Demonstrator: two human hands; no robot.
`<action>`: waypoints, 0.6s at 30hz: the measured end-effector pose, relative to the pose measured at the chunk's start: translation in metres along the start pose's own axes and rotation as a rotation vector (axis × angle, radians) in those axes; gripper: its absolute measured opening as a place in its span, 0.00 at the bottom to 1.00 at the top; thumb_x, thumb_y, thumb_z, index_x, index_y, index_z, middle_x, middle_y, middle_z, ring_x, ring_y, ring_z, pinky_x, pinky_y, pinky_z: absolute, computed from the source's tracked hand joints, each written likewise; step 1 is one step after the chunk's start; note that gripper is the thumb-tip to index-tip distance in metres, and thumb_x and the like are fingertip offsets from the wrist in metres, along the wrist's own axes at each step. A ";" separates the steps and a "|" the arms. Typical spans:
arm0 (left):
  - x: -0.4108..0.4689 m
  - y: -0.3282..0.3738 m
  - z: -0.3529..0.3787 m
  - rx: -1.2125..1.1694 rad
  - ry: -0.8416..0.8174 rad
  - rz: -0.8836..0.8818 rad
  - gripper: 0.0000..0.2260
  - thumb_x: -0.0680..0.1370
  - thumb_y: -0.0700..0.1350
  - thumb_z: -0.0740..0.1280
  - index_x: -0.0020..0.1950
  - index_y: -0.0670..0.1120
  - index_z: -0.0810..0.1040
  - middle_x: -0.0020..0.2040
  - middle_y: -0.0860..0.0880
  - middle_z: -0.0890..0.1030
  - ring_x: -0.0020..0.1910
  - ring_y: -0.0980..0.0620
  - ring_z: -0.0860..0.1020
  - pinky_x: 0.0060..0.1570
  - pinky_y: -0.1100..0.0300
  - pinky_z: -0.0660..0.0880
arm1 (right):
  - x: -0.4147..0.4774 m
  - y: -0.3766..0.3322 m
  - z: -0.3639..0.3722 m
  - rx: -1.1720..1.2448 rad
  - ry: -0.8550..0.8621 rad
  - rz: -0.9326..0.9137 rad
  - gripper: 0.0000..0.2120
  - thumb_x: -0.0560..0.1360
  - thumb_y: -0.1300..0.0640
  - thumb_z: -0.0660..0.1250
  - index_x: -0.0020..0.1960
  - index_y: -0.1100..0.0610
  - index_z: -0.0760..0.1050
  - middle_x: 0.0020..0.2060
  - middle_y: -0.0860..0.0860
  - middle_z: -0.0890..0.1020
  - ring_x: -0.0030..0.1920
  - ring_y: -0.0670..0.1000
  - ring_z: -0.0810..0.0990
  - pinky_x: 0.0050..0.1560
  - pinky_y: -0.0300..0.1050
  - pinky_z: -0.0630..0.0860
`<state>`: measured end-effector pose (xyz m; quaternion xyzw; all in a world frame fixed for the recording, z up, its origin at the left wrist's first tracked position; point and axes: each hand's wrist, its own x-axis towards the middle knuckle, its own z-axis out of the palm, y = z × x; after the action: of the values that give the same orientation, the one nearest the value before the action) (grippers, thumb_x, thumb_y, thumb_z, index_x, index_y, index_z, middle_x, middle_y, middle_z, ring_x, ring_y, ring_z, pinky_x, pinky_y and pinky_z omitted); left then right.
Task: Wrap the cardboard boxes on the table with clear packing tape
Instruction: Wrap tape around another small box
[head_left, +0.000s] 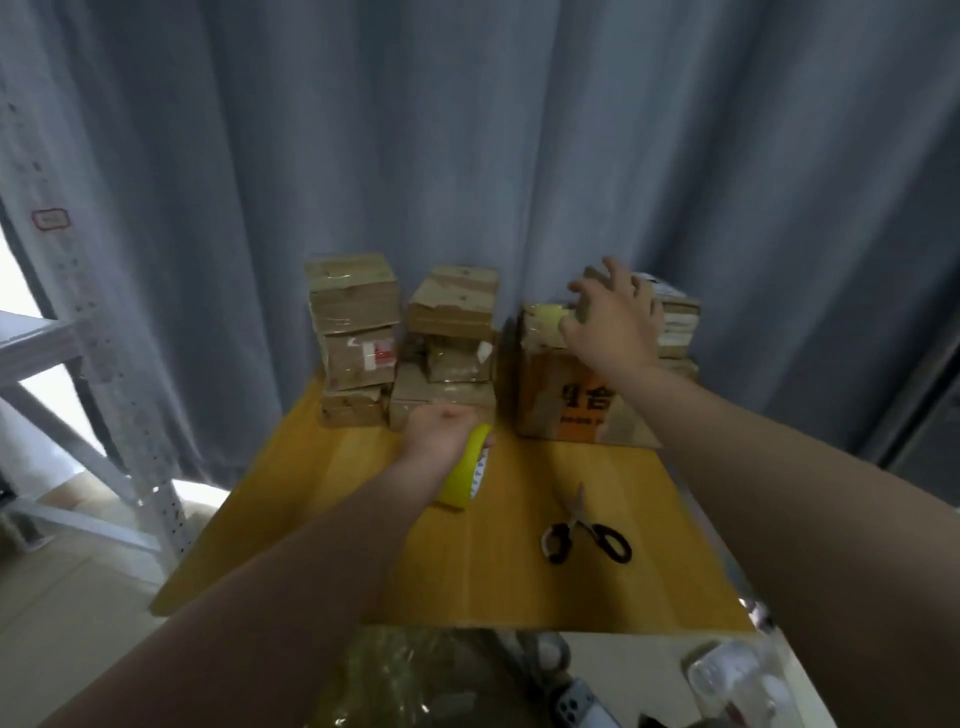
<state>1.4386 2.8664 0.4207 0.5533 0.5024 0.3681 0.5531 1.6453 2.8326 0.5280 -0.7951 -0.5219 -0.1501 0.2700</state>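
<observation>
My left hand (439, 434) grips a yellowish roll of packing tape (466, 467) just above the wooden table (363, 545). Behind it stand two stacks of small cardboard boxes, one on the left (353, 338) and one in the middle (449, 343), several shiny with tape. On the right sits a big cardboard box (550, 395) with orange print. My right hand (615, 317) reaches over its top with fingers spread, touching a small box (592, 291) there. Another pale roll of tape (545, 317) lies on the big box near my right thumb.
Black-handled scissors (587, 535) lie on the table to the right of the tape roll. A grey curtain (467, 130) hangs behind the boxes. A white metal rack (78, 364) stands at the left. Clear plastic wrap and small items clutter the near edge.
</observation>
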 end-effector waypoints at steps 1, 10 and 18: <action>0.003 0.002 0.016 -0.024 0.000 -0.003 0.03 0.78 0.43 0.72 0.49 0.45 0.85 0.35 0.46 0.86 0.38 0.47 0.86 0.50 0.50 0.84 | -0.001 0.015 -0.002 -0.001 -0.013 0.050 0.25 0.77 0.44 0.69 0.73 0.43 0.72 0.82 0.49 0.55 0.80 0.62 0.54 0.78 0.67 0.54; 0.034 -0.009 0.088 0.061 0.165 0.080 0.05 0.76 0.52 0.71 0.50 0.56 0.85 0.44 0.52 0.85 0.44 0.48 0.83 0.50 0.46 0.82 | 0.032 0.092 0.013 0.266 -0.003 0.433 0.45 0.67 0.30 0.75 0.79 0.36 0.62 0.83 0.47 0.38 0.80 0.71 0.44 0.72 0.83 0.47; 0.043 -0.015 0.104 0.223 0.253 0.142 0.03 0.78 0.52 0.68 0.46 0.57 0.81 0.40 0.51 0.85 0.39 0.48 0.82 0.33 0.55 0.76 | 0.037 0.083 0.038 0.408 0.148 0.401 0.31 0.66 0.42 0.75 0.66 0.43 0.69 0.73 0.50 0.58 0.66 0.64 0.64 0.62 0.66 0.73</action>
<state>1.5457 2.8811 0.3873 0.5947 0.5651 0.4149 0.3935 1.7349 2.8565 0.4942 -0.7985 -0.3526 -0.0434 0.4859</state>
